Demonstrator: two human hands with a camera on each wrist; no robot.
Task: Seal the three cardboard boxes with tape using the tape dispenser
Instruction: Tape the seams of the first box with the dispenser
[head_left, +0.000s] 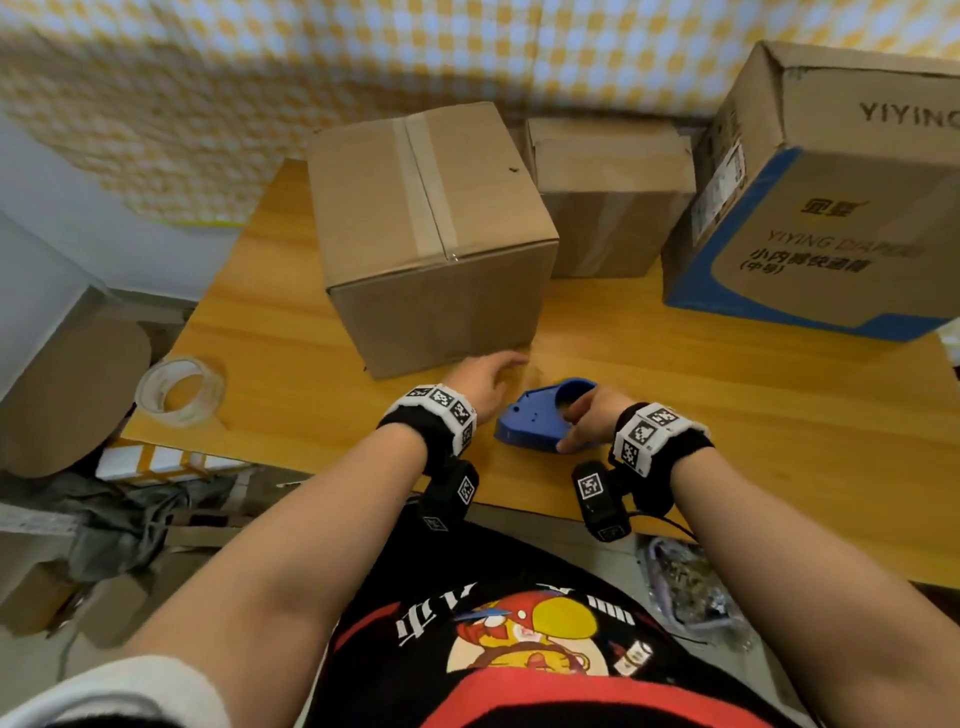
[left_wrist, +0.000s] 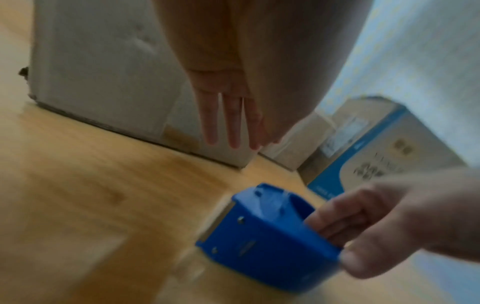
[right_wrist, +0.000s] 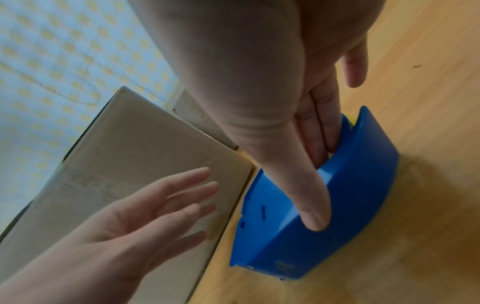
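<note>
Tape dispenser (head_left: 540, 418), a bright blue plastic shell with a rounded back and a flat cutting edge at its nose, sits low on the wooden table (head_left: 727, 415), clamped in the right hand (head_left: 592, 421). That hand's thumb lies along the near side wall while its fingers (right_wrist: 322, 123) hook down into the open top. Whether the dispenser's base rests on the table or is just lifted cannot be told.

The dispenser's long axis runs from the grip out to the left and slightly away from the person, so its cutting nose points toward the nearest cardboard box (head_left: 436, 234). That box stands just beyond and left of the grip, its lower front corner close to the nose. A strip of brown tape already runs along its top seam.

The left hand (head_left: 485, 382) holds nothing. Its fingers (left_wrist: 231, 121) are straight and spread, hovering at the lower front face of that box; contact cannot be confirmed. It is the hand nearer the box, and the right hand is the one carrying the tool.

Farther from the grip, beyond and to the right, a second plain box (head_left: 613, 197) stands behind the first. A larger box with blue printing (head_left: 821, 208) stands well to the right. A loose roll of clear tape (head_left: 179, 389) lies far to the left, at the table edge.

Judging by this layout, the next move probably depends on raising the nose up toward a box seam.
</note>
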